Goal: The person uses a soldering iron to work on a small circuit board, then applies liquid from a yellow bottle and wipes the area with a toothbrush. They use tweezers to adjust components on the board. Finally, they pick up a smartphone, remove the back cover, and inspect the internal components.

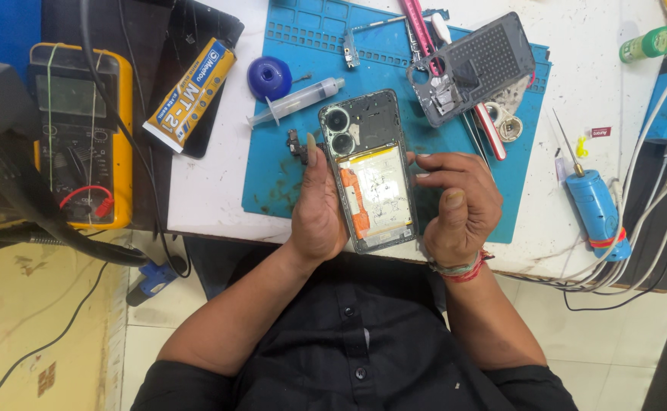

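Note:
My left hand (316,207) grips the left edge of an opened smartphone (370,171) with its back cover off. Two round camera lenses, a pale battery and an orange flex strip show inside it. My right hand (455,204) is at the phone's right edge, fingers curled and pressed on the frame. The phone is held just above a blue work mat (288,171). A small dark part (297,144) lies on the mat beside my left thumb.
A grey inner phone frame (474,67), syringe (297,100), blue round cap (269,78) and pink tools (418,27) lie on the mat. A glue tube (190,93) and yellow multimeter (82,133) are at left. A blue electric screwdriver (596,209) and cables are at right.

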